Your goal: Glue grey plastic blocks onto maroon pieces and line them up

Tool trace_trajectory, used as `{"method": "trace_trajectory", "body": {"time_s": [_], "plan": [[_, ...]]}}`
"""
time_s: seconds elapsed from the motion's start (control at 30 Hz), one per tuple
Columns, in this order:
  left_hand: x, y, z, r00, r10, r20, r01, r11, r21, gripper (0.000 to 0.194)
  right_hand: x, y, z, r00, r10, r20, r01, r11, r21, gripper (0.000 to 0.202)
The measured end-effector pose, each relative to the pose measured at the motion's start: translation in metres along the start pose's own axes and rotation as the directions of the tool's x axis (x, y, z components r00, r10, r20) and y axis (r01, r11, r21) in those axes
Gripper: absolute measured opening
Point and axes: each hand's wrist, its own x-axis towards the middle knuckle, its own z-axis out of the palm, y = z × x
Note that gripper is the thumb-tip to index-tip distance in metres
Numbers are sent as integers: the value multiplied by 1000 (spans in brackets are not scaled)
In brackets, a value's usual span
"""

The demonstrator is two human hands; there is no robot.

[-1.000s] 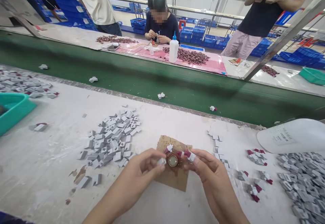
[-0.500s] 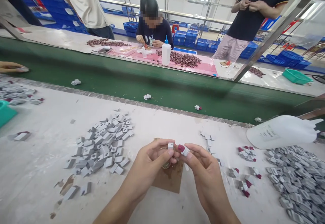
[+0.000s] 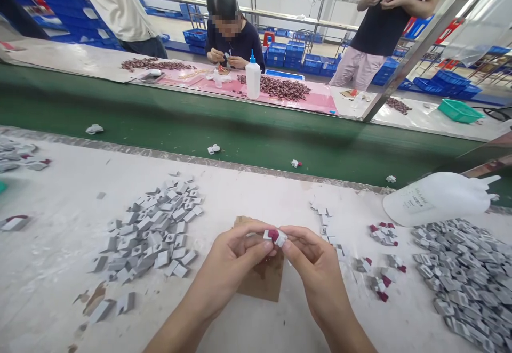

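My left hand (image 3: pixel 230 262) pinches a small light-grey block (image 3: pixel 266 236) between thumb and fingers. Opposite it, my right hand (image 3: pixel 316 267) grips a small grey-and-dark-red piece (image 3: pixel 281 239), its red part against the block. Fingers cover part of both. Beneath the hands lies a brown square of board (image 3: pixel 260 283) with a darker stain. Left of my hands spreads a heap of loose grey blocks (image 3: pixel 156 235). To the right sit several small grey-and-red assemblies (image 3: pixel 382 283).
A white squeeze bottle (image 3: pixel 428 201) lies on its side by a big pile of grey parts (image 3: pixel 468 273). Beyond the table edge runs a green conveyor belt (image 3: pixel 172 123) carrying several small pieces. Across it, a person (image 3: pixel 236 38) works beside dark red parts.
My hands have come together, so the red part now meets the grey block. The view has shifted slightly. The hand over the belt at far left has gone from view.
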Motion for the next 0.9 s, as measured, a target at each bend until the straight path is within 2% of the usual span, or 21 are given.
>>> {"method": "trace_trajectory", "body": {"time_s": [0.2,0.33,0.37,0.43,0.53,0.63,0.7,0.8,0.83,0.9], "plan": [[1,9,-6,994,47,96,-54,997,64,17,-2,-10,-5,996,8,86,0,996,-92,31],[13,18,-13,991,28,129,-45,990,133,26,16,-20,-11,985,-3,174,35,983,-182,31],[20,21,-14,992,49,114,-71,978,194,29,28,-24,-12,982,-19,187,69,962,-264,31],[44,26,-18,989,147,15,-142,925,353,29,62,-33,-12,984,-73,164,142,879,-456,29],[97,30,-20,929,307,-206,-158,833,531,21,134,-43,-7,978,-203,46,185,747,-638,30],[152,27,-17,908,313,-280,-84,789,608,22,199,-47,2,966,-255,36,196,634,-748,31],[177,24,-12,913,283,-295,-29,765,643,27,223,-49,4,968,-246,41,180,576,-797,28],[198,22,-3,929,237,-285,21,734,679,31,217,-53,-3,967,-256,-10,130,524,-842,13],[202,21,1,935,228,-274,27,721,692,32,206,-55,-8,963,-268,-30,117,516,-849,7],[208,22,10,942,221,-254,34,688,725,32,171,-54,-20,958,-282,-43,113,515,-850,8]]}}
